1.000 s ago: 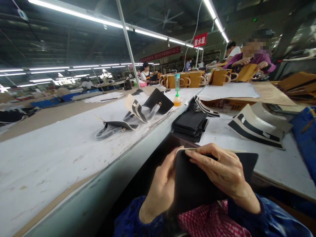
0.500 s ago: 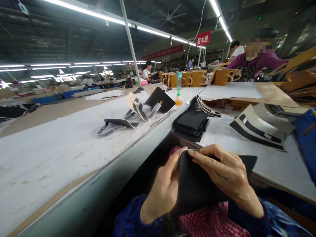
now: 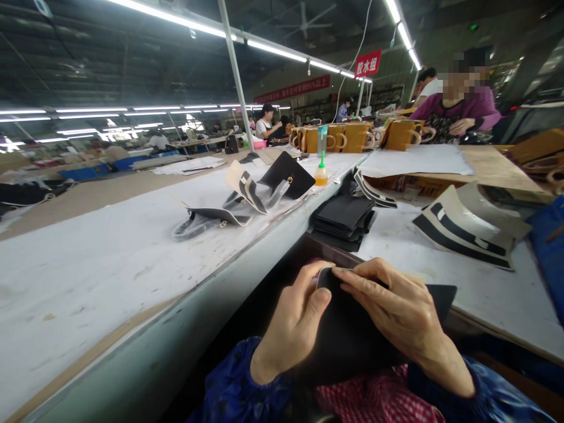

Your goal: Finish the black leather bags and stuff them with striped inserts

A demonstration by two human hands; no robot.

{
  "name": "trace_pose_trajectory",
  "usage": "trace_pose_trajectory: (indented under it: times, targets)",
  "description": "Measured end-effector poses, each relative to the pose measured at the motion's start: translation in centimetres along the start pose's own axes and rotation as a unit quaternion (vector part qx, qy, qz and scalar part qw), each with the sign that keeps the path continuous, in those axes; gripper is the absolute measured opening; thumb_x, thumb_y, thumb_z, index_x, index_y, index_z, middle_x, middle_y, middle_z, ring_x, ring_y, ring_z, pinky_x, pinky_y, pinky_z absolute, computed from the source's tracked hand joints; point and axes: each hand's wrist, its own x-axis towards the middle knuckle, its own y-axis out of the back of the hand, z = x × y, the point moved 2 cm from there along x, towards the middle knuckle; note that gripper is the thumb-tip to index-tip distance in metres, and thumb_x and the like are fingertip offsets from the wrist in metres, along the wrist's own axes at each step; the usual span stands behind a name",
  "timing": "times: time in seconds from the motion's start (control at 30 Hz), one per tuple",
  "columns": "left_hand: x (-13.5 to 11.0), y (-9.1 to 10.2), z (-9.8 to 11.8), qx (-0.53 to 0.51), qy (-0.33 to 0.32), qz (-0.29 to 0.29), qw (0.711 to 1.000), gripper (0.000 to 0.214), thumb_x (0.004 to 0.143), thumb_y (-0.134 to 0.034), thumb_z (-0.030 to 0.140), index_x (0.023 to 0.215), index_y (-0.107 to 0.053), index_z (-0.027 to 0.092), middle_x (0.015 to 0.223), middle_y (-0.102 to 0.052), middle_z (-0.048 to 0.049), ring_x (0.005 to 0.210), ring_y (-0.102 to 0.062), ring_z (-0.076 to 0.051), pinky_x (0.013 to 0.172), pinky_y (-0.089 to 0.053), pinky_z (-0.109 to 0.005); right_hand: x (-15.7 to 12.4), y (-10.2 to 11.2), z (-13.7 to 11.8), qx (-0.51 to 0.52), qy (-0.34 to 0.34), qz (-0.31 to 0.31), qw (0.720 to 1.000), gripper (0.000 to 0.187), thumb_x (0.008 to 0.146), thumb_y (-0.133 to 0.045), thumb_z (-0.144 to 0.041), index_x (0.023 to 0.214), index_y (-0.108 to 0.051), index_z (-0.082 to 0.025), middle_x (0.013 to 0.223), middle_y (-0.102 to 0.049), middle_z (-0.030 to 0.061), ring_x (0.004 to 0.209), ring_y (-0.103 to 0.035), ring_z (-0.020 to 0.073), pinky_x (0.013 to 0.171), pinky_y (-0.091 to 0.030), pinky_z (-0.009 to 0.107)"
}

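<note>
A black leather-like panel (image 3: 348, 338) with a pale edge along its top corner is held above my lap. My left hand (image 3: 294, 322) grips its left side, thumb on the near face and fingers behind. Across the upper edge lies my right hand (image 3: 403, 311), its fingertips pinching the rim close to the corner. The right end of the panel sticks out past that hand. Beyond my hands, a stack of black panels (image 3: 343, 214) rests on the lower table. Curved cream pieces with black strips (image 3: 467, 232) lie to its right.
On the long white table (image 3: 110, 264), black bag parts with handles (image 3: 215, 216) lie near a glue bottle with a green tip (image 3: 321, 171). Tan bags (image 3: 352, 139) stand farther back. A co-worker in a purple top (image 3: 478, 111) is at the far right.
My left thumb has come round onto the near face of the panel. My right hand stays at the rim. The co-worker's arm has drawn in from the tan pieces at right.
</note>
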Motion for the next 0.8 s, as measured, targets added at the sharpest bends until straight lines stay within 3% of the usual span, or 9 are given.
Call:
trace_pose_trajectory:
  times: [0.2,0.43,0.53,0.63,0.8]
  targets:
    - [0.5,0.1,0.7,0.054,-0.036,0.004,0.998,0.022,0.102,-0.044,0.033,0.113,-0.057,0.019,0.088,-0.066,-0.0009,0.076,-0.062,-0.013,0.072,-0.049,-0.022,0.1,-0.2,-0.3,0.017,0.009,-0.006,1.0,0.021,0.095,-0.058,-0.011,0.112,-0.07,-0.017,0.078,-0.063,0.0017,0.061,-0.058,0.0078,0.055,-0.047,0.018]
    - [0.5,-0.1,0.5,0.123,-0.057,0.067,0.988,0.022,0.102,-0.039,0.026,0.107,-0.06,0.02,0.078,-0.063,0.0009,0.068,-0.061,-0.011,0.067,-0.049,-0.02,0.5,-0.3,-0.4,0.012,0.004,-0.016,1.0,0.02,0.095,-0.059,-0.016,0.112,-0.068,-0.02,0.082,-0.068,0.0023,0.062,-0.062,0.0088,0.056,-0.05,0.019]
    - [0.1,0.4,0.8,0.157,-0.061,0.107,0.98,0.023,0.102,-0.04,0.027,0.105,-0.062,0.021,0.074,-0.063,0.0016,0.062,-0.058,-0.011,0.063,-0.048,-0.019,0.4,0.0,-0.4,-0.004,-0.045,0.012,0.999,0.019,0.094,-0.063,-0.026,0.112,-0.066,-0.02,0.085,-0.072,0.0035,0.069,-0.068,0.0127,0.063,-0.055,0.022]
    - [-0.3,0.9,1.3,0.189,-0.079,0.142,0.969,0.022,0.101,-0.042,0.026,0.102,-0.064,0.021,0.07,-0.062,0.003,0.056,-0.055,-0.009,0.058,-0.046,-0.017,0.2,0.3,-0.3,-0.005,-0.095,0.051,0.994,0.008,0.092,-0.066,-0.027,0.097,-0.065,-0.021,0.079,-0.073,0.0015,0.067,-0.069,0.014,0.065,-0.057,0.024]
    - [-0.5,1.0,1.4,0.204,-0.113,0.15,0.961,0.019,0.1,-0.045,0.022,0.1,-0.064,0.021,0.074,-0.067,0.0031,0.058,-0.059,-0.008,0.058,-0.046,-0.016,0.2,0.3,-0.2,0.034,-0.13,0.054,0.99,0.01,0.09,-0.067,-0.024,0.082,-0.062,-0.022,0.071,-0.071,-0.0011,0.061,-0.067,0.0129,0.059,-0.055,0.022]
